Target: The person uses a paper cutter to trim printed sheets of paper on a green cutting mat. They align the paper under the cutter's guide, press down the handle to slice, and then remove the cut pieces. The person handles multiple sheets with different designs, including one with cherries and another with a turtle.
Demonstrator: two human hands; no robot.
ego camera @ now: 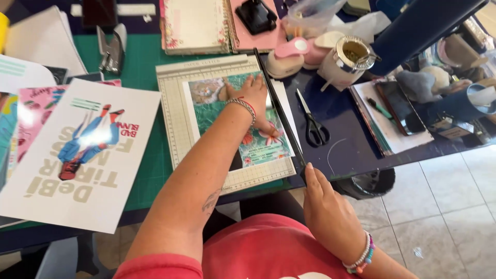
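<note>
— Hands?
— Left hand [254,98] pressed flat on printed sheet [235,121] atop paper cutter [178,103]; right hand [325,204] gripping near end of blade arm [279,111].
— Axis?
— Blade arm runs away from me, along sheet's right edge.

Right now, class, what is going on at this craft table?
A person is working at a paper cutter on a green mat. The left hand presses a printed sheet flat on the cutter's grid. The right hand grips the near end of the black blade arm, which lies along the sheet's right edge. Scissors lie beside it, untouched.
</note>
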